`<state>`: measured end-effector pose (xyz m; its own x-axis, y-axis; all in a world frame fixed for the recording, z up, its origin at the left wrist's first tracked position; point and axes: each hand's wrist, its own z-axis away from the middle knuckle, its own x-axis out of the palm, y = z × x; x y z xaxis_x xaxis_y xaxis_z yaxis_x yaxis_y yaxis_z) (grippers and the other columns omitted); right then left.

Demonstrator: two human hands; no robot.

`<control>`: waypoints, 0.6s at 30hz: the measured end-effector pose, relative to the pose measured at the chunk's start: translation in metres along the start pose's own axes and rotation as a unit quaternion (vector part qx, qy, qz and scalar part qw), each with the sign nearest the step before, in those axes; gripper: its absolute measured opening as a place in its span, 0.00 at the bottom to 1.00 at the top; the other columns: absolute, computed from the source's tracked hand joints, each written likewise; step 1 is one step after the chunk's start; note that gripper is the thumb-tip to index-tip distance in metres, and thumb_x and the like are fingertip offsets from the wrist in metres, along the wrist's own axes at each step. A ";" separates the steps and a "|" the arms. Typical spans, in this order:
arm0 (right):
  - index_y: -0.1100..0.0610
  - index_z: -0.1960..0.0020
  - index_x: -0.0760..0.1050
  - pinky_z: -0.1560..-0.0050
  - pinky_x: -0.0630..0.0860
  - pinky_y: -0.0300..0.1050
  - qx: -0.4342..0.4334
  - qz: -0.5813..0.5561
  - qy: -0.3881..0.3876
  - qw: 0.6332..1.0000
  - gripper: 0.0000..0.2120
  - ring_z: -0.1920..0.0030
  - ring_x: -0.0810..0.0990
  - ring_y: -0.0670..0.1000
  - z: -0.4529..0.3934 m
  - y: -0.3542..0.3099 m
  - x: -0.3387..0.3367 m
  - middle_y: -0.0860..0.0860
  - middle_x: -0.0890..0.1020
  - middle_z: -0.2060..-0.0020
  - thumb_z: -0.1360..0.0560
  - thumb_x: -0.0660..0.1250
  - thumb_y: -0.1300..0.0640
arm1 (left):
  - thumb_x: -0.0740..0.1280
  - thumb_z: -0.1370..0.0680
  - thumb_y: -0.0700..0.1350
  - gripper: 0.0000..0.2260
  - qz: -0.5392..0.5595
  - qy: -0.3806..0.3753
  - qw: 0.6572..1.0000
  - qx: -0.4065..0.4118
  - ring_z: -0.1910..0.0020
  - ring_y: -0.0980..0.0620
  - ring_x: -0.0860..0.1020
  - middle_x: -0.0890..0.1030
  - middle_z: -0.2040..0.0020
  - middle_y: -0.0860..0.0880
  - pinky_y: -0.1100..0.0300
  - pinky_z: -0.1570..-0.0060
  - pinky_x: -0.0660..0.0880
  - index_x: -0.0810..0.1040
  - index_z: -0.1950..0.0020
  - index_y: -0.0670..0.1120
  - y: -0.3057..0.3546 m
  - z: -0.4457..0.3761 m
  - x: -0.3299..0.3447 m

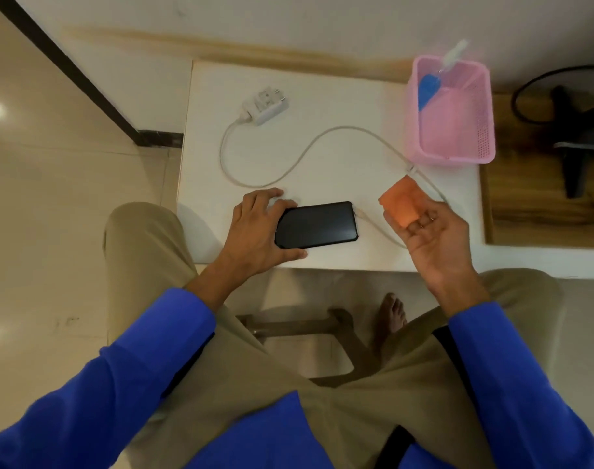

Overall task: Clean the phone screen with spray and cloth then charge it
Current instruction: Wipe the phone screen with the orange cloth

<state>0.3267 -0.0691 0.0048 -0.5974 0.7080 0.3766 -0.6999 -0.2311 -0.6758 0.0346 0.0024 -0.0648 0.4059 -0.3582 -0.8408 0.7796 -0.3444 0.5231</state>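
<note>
Your left hand [258, 228] fingers clasp the phone [317, 225] flat on the counter [322, 96]; right hand [430, 228] fingers pinch the orange cloth [398, 203]. Wiping looks due next: bring the cloth across onto the screen.

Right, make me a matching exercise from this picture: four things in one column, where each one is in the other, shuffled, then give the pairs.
Things:
1. phone
2. orange cloth
3. spray bottle
4. charger plug

Places:
A. in the pink basket
B. held in the right hand
C. lying alone at the table's far side
D. under the left hand

Pairs: 1-D, 2-B, 3-A, 4-C
</note>
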 end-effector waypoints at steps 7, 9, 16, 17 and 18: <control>0.64 0.32 0.75 0.36 0.80 0.61 0.021 0.020 0.020 0.999 0.17 0.37 0.83 0.60 -0.015 0.012 0.006 0.59 0.84 0.38 0.19 0.70 0.62 | 0.76 0.36 0.69 0.39 -0.013 0.010 0.999 0.043 0.35 0.46 0.71 0.77 0.35 0.52 0.53 0.40 0.67 0.77 0.30 0.52 0.001 -0.021 0.003; 0.64 0.32 0.75 0.37 0.80 0.61 0.010 0.037 0.023 0.999 0.17 0.37 0.83 0.60 -0.019 0.014 0.011 0.59 0.84 0.38 0.19 0.69 0.62 | 0.76 0.36 0.67 0.38 -0.005 0.019 0.999 0.042 0.37 0.45 0.72 0.79 0.38 0.51 0.53 0.42 0.68 0.77 0.30 0.52 0.002 -0.023 0.001; 0.64 0.36 0.77 0.41 0.82 0.61 -0.025 0.041 0.066 0.997 0.13 0.40 0.84 0.62 -0.036 0.015 0.029 0.60 0.85 0.40 0.19 0.69 0.64 | 0.79 0.35 0.62 0.38 0.056 0.007 0.998 0.023 0.40 0.48 0.72 0.77 0.38 0.49 0.59 0.46 0.64 0.76 0.29 0.50 -0.006 -0.031 -0.003; 0.65 0.35 0.77 0.41 0.82 0.61 -0.029 0.034 0.073 0.996 0.13 0.40 0.85 0.63 -0.039 0.015 0.030 0.62 0.84 0.39 0.20 0.69 0.64 | 0.79 0.35 0.62 0.38 0.060 0.003 0.998 0.022 0.40 0.48 0.72 0.77 0.38 0.49 0.59 0.46 0.64 0.76 0.29 0.50 -0.007 -0.031 -0.003; 0.65 0.35 0.76 0.41 0.82 0.62 -0.032 0.030 0.080 0.996 0.14 0.41 0.85 0.63 -0.040 0.014 0.031 0.62 0.83 0.38 0.20 0.69 0.65 | 0.80 0.36 0.62 0.38 0.061 0.001 0.998 0.023 0.40 0.48 0.72 0.77 0.38 0.49 0.59 0.47 0.64 0.76 0.28 0.50 -0.007 -0.031 -0.003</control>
<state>0.3138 -0.0235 -0.0187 -0.5645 0.7923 0.2315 -0.6346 -0.2372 -0.7355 0.0428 0.0323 -0.0699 0.4977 -0.3978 -0.7708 0.7019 -0.3373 0.6273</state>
